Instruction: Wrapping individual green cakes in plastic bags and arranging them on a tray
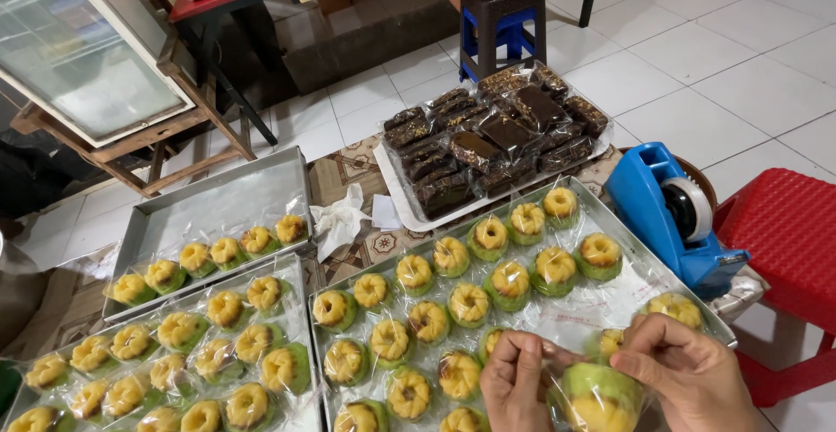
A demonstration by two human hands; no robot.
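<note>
Head view, looking down at trays of wrapped cakes on a tiled floor. The left hand (514, 380) and the right hand (688, 371) meet at the lower edge of the frame around one green-and-yellow cake in a clear plastic bag (599, 395). Both hands are closed on the plastic: the left pinches the film at the cake's left side, thumb and fingers narrow; the right curls over its upper right, fingers folded onto the bag. The cake lies directly between the two hands, roughly equally near to each, its green base turned up toward the camera and its yellow top facing down and away. It is round, so no long axis can be read; the loose film of the bag runs up from the cake toward the fingertips.

The held cake hangs above the near edge of the right metal tray (610, 310), which carries rows of like bagged cakes, with bare lining showing just beyond the hands. To the left lie a second filled tray (300, 327) and, behind it, a third tray (218, 201) with one row of cakes. Beyond the right tray, a white tray of wrapped brown slices (492, 140). A blue tape dispenser (670, 214) stands just right of the right tray, near the right hand; a red plastic stool (784, 249) stands beside it.
</note>
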